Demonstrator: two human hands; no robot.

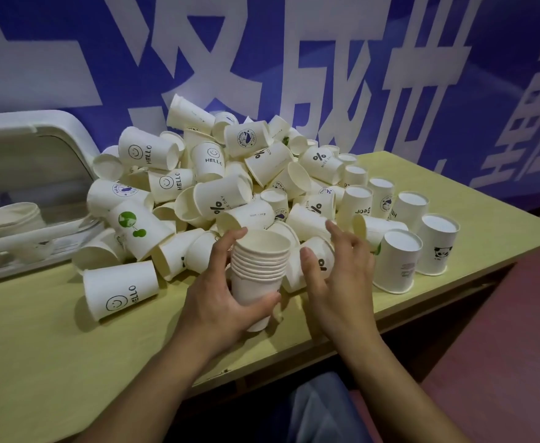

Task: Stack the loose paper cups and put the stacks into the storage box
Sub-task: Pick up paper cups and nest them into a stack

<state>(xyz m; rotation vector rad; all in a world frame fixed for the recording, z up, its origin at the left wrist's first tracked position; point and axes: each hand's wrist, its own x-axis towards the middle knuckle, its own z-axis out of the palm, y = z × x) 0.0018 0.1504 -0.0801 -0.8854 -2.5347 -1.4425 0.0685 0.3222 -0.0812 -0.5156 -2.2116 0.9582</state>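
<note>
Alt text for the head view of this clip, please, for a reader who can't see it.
The left hand holds an upright stack of nested paper cups while the open right hand reaches toward a pile of loose cups on a yellowish table. A white storage box with cups inside sits at left.

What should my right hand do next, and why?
Probably close on the percent-sign cup lying right under the right hand and drop it into the stack the left hand holds upright, mouth open; the right hand is empty.
</note>
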